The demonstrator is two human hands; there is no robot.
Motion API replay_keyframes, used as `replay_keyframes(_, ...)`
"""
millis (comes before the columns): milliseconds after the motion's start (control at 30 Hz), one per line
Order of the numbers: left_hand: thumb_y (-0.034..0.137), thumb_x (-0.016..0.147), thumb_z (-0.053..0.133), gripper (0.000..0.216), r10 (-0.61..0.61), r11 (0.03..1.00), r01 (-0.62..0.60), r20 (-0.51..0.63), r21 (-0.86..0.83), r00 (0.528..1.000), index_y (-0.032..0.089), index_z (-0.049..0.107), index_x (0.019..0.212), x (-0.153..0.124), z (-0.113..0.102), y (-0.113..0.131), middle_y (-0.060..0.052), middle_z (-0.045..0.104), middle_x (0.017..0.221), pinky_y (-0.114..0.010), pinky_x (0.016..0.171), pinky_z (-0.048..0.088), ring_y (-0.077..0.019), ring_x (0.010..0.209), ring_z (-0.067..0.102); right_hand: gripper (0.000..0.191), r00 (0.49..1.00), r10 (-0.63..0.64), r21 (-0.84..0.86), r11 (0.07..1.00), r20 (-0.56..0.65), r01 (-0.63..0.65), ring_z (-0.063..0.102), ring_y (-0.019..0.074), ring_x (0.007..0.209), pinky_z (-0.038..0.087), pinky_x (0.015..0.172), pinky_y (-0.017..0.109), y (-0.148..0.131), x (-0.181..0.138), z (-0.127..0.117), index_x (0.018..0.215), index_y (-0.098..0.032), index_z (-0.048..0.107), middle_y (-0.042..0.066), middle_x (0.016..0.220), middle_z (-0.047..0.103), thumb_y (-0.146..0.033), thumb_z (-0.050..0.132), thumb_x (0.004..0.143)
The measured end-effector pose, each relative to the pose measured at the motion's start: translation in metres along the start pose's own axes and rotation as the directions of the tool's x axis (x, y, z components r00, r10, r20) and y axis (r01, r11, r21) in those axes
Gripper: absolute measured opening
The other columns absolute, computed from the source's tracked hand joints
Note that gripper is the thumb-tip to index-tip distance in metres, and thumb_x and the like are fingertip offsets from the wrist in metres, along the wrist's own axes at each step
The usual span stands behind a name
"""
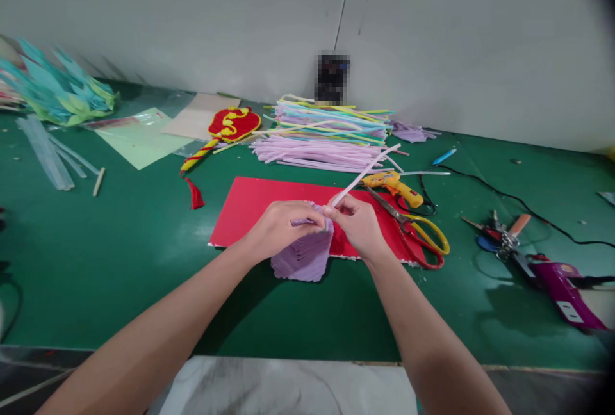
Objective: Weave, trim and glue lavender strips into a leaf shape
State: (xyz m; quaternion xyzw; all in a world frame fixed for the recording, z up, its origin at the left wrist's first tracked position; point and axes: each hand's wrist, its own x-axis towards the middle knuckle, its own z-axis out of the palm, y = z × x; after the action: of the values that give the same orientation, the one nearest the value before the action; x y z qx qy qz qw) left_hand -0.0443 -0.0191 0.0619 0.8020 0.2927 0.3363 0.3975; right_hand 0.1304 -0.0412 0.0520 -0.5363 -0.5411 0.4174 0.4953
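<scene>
Over the front edge of a red board (259, 200), my left hand (288, 226) is closed on a flat purple piece made of pipe cleaners (302, 260), which hangs below the fingers. My right hand (353, 223) pinches a pale lilac pipe cleaner (368, 173) that slants up to the right. Both sets of fingertips meet near the purple piece's upper corner, so the exact contact there is hidden. Close to my right hand lie scissors (416, 235) with red and yellow handles. A yellow hot glue gun (396, 186) rests just beyond them.
Behind the board is a heap of coloured pipe cleaners (321, 146). A red and yellow fan-shaped piece with a tassel (234, 124) lies to its left. Keys (507, 242) and a purple power strip (564, 293) occupy the right side, with a black cord (519, 197) behind them.
</scene>
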Motion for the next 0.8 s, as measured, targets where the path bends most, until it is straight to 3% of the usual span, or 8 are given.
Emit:
replay_keyframes(233,0.027,0.078,0.062,0.008,-0.052,0.997,0.054,0.031,-0.054,0.998,0.020,0.067,0.081,0.002,-0.002,0.000,-0.001,0.070,0.086,-0.027,0.081,0.048,-0.0159,0.085,0.064,0.026,0.999,0.012,0.007,1.000,0.035,-0.012,0.049,0.0115,0.059,0.040,0.060,0.026,0.001,0.002,-0.005,0.063,-0.018,0.063,-0.001,0.062,0.059,-0.042,0.070,0.066)
replay_keyframes(367,0.025,0.069,0.070,0.032,-0.150,0.987,0.143,-0.093,-0.075,0.984,0.021,0.063,0.100,0.006,-0.008,0.000,-0.003,0.068,0.102,-0.031,0.087,0.047,-0.0186,0.096,0.061,0.027,0.997,0.037,0.021,0.999,-0.062,-0.035,0.049,0.0119,0.060,0.040,0.061,0.026,0.003,0.004,-0.008,0.064,-0.018,0.063,-0.001,0.062,0.058,-0.045,0.069,0.067)
replay_keyframes(433,0.024,0.071,0.067,0.026,-0.210,0.974,0.197,-0.119,-0.112,0.970,0.019,0.064,0.096,0.008,-0.010,0.000,-0.004,0.069,0.099,-0.031,0.085,0.048,-0.0183,0.093,0.063,0.027,0.995,0.029,0.023,0.999,-0.099,-0.027,0.049,0.0120,0.061,0.040,0.062,0.026,0.003,0.004,-0.007,0.064,-0.018,0.063,-0.001,0.062,0.058,-0.044,0.069,0.067)
replay_keyframes(500,0.026,0.074,0.062,0.016,-0.269,0.956,0.253,-0.102,-0.149,0.958,0.018,0.065,0.088,0.009,-0.009,-0.002,-0.005,0.070,0.092,-0.031,0.080,0.050,-0.0177,0.086,0.065,0.025,0.995,0.001,0.035,0.999,-0.105,0.003,0.050,0.0124,0.062,0.040,0.063,0.026,0.003,0.004,-0.005,0.064,-0.018,0.062,-0.001,0.064,0.059,-0.043,0.069,0.068)
replay_keyframes(600,0.034,0.077,0.059,0.020,-0.328,0.923,0.314,-0.026,-0.224,0.944,0.016,0.065,0.082,0.009,-0.003,-0.006,-0.005,0.070,0.081,-0.029,0.071,0.051,-0.0165,0.073,0.065,0.023,0.992,-0.037,0.044,0.998,-0.119,0.043,0.052,0.0129,0.065,0.041,0.065,0.026,0.003,0.003,-0.001,0.066,-0.019,0.062,-0.001,0.067,0.060,-0.040,0.069,0.068)
replay_keyframes(800,0.039,0.077,0.060,0.024,-0.332,0.891,0.332,0.054,-0.309,0.942,0.016,0.064,0.079,0.006,0.005,-0.011,-0.003,0.069,0.076,-0.027,0.066,0.050,-0.0146,0.069,0.063,0.022,0.985,-0.081,0.034,0.996,-0.151,0.087,0.051,0.0122,0.066,0.041,0.066,0.026,0.002,0.002,0.001,0.066,-0.019,0.060,-0.001,0.068,0.058,-0.038,0.069,0.069)
